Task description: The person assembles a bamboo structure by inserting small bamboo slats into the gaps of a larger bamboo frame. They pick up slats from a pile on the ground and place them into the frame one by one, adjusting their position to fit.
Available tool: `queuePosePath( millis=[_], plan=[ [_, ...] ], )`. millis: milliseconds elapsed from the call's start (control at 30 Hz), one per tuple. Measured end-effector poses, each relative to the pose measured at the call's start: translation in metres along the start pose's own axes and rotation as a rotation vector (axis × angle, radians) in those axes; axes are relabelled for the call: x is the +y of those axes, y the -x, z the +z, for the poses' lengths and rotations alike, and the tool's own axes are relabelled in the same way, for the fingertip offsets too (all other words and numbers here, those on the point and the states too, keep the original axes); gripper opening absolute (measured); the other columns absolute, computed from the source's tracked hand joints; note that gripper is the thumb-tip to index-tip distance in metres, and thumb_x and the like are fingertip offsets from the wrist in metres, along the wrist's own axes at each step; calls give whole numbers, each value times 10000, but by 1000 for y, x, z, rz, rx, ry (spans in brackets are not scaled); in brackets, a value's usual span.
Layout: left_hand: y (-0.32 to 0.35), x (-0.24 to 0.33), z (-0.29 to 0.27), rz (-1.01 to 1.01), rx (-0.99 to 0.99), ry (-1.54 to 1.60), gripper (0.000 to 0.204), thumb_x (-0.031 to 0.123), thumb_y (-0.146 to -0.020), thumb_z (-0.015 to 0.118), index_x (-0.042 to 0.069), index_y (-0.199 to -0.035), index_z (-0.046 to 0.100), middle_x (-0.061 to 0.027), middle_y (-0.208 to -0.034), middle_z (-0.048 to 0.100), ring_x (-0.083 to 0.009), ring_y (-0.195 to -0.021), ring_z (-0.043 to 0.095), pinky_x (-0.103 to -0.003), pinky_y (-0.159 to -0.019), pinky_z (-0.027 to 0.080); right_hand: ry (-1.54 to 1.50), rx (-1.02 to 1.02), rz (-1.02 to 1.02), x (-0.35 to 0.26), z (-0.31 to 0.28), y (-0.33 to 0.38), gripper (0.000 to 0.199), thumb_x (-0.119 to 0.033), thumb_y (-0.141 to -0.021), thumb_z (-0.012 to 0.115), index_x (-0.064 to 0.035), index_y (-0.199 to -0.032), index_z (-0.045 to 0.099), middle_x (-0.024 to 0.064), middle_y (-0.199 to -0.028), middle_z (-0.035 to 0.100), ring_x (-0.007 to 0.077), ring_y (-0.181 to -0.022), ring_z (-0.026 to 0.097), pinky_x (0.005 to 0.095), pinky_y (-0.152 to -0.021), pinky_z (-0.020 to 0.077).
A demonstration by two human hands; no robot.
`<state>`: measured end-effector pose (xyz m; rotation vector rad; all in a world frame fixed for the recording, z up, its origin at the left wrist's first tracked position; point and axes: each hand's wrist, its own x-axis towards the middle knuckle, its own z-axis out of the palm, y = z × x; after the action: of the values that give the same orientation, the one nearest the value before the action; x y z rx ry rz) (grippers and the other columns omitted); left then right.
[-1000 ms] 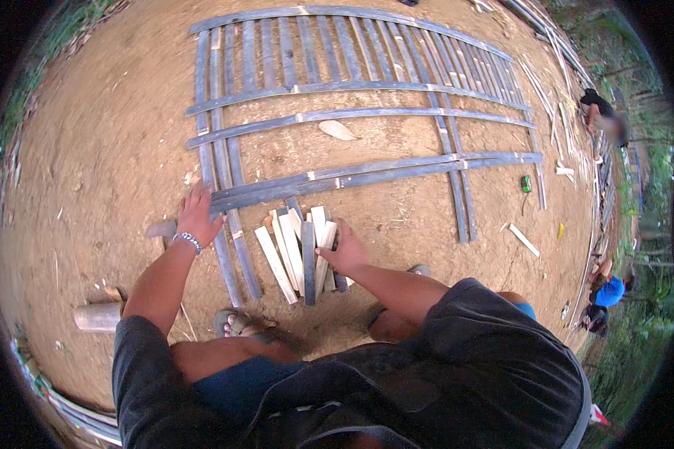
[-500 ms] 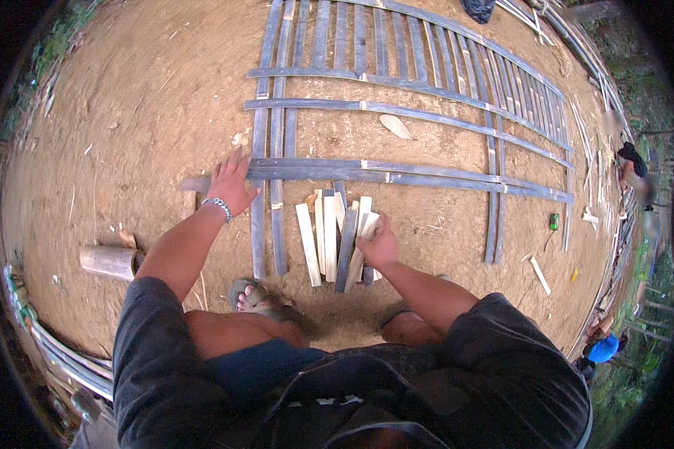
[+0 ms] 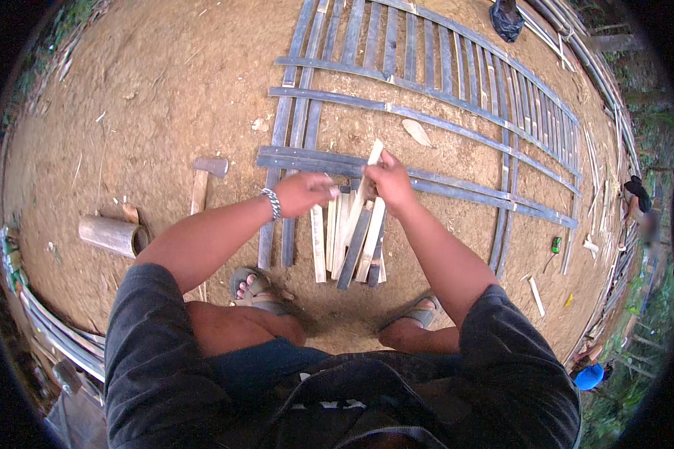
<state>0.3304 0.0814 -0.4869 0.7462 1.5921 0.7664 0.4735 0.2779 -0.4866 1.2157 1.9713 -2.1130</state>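
Observation:
A bundle of short bamboo slats [image 3: 320, 247], pale on one face and dark on the other, lies on the ground between my feet. My right hand [image 3: 391, 182] is closed on one pale bamboo slat [image 3: 374, 153], raised and tilted, its lower part over the bundle. Just left of it, my left hand [image 3: 307, 193] hovers at the upper ends of the slats, its fingers smeared by motion. Directly beyond both hands runs the near rail of a dark bamboo lattice frame [image 3: 457, 188], partly hidden by them.
A hatchet [image 3: 212, 166] lies left of the frame, near a cut bamboo tube [image 3: 112, 234]. On the right are a green tape measure [image 3: 556, 245] and a pale offcut [image 3: 537, 295]. A black bag [image 3: 506, 21] sits far off. Other people [image 3: 591, 376] are at the right edge.
My left hand has left the frame's left end and come right to the slats. My right hand has raised a slat from the bundle. The whole view has shifted slightly.

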Motion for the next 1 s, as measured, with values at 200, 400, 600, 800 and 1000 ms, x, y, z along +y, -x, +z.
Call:
queuePosePath(
  millis=[200,400,600,800,1000],
  plan=[
    [6,-1,34,-70,-219,568,329,212,-982,618,57,-1267,563,-38,-1087,689,-143,-931,691,-301,-725,599,-135,16,13,-22,25,-24,685,-40,-875,666,16,-1480,350,55,-872,637,147,-732,629,286,-645,526],
    [3,-7,29,-72,-79,726,310,216,-1010,555,55,-1275,555,-45,-956,661,-179,-799,685,-378,-722,614,-346,-138,102,-12,42,5,649,-86,-916,650,-34,-1486,343,126,-1064,674,210,-850,669,352,-738,559],
    [4,-17,36,-175,-40,1041,413,431,-1043,435,65,-1170,577,-70,-822,613,-221,-690,639,-453,-736,607,-617,-211,188,-2,58,28,630,-168,-974,610,-48,-1503,289,101,-1111,674,222,-921,670,381,-812,555],
    [4,5,42,-204,-46,793,377,385,-1052,452,36,-1143,563,-112,-885,679,-235,-787,699,-418,-704,600,-279,104,149,16,61,-4,553,-113,-899,716,72,-1360,472,128,-969,693,189,-884,652,328,-773,531],
    [-12,-11,26,-183,136,565,300,251,-1026,513,14,-1202,566,-100,-933,698,-190,-806,696,-345,-713,579,-359,79,154,23,67,-16,539,-27,-882,688,76,-1365,472,137,-996,696,175,-874,642,294,-761,505]
  ],
)
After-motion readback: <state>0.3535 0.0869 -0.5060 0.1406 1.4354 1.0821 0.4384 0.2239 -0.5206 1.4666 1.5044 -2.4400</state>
